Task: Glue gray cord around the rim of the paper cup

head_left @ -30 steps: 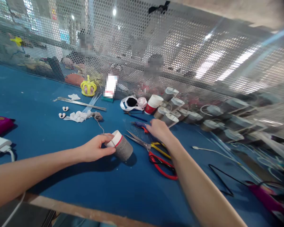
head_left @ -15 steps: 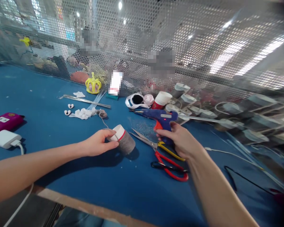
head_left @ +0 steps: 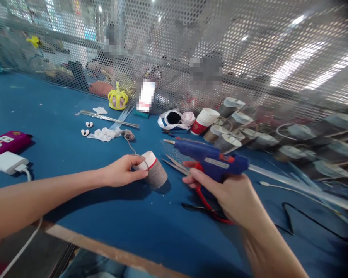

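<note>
On its side over the blue table lies a paper cup (head_left: 158, 173) with grey yarn wound around most of it; its white rim end faces left. My left hand (head_left: 127, 170) pinches that rim, where a loose strand of yarn crosses. The strand leads back to a small yarn ball (head_left: 129, 134). Wrapped around a blue hot glue gun (head_left: 201, 151) is my right hand (head_left: 226, 189), with the nozzle pointing left above the cup and a long clear glue stick (head_left: 281, 179) out of its back. Scissors (head_left: 176, 165) with a red handle lie beneath, partly hidden by this hand.
Several yarn-wrapped cups (head_left: 232, 142) crowd the right back, beside stacked paper cups (head_left: 204, 120). A yellow crown (head_left: 118, 99), metal rods (head_left: 110, 119) and white fabric (head_left: 106, 134) lie farther back. At left are a magenta device (head_left: 10, 143) and white adapter (head_left: 8, 162). Perforated mesh (head_left: 162, 46) borders the table.
My right hand has lifted the glue gun off the table area by the scissors and brought it nearer, turning it so the glue stick trails right. The left hand keeps its hold on the cup.
</note>
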### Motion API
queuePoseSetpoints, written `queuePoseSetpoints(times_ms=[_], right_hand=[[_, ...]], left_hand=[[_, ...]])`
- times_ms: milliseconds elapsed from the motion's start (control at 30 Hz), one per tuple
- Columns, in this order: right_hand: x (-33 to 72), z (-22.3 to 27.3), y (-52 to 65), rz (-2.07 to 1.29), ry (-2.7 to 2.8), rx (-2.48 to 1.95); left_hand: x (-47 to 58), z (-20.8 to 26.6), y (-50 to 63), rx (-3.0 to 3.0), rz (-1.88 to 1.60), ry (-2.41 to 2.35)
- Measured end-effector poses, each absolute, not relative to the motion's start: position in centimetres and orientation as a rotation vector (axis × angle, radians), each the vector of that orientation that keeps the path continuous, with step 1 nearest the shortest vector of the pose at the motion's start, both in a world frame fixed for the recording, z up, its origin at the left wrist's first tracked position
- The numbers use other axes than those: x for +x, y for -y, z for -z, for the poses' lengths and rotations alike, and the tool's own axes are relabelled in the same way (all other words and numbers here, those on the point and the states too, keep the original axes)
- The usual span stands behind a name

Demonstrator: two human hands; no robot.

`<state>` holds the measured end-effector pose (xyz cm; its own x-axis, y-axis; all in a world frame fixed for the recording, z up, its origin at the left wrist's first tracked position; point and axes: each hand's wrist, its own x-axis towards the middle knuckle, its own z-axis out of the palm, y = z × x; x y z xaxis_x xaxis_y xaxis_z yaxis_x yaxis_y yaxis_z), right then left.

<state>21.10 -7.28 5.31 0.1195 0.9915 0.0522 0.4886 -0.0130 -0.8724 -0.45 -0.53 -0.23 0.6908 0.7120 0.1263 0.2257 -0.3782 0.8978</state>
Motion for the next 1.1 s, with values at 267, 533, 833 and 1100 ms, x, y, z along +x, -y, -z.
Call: queuePoseSetpoints(times_ms=[267, 533, 833, 1100], right_hand=[[20.2, -5.5, 8.5, -0.576, 1.731, -1.801], [19.6, -5.6, 8.6, -0.06, 2.053, -1.744], [20.3, -4.5, 9.1, 0.021, 2.184, -1.68], [20.4, -4.1, 9.3, 0.019, 2.144, -1.702]], left_hand=[[-0.5, 0.6, 0.4, 1.888, -0.648, -0.707], [-0.4, 0.8, 0.3, 1.842, -0.663, -0.71], [-0.3, 0.7, 0.2, 1.859, -0.68, -0.722], [-0.3, 0.6, 0.3, 1.886, -0.678, -0.738]])
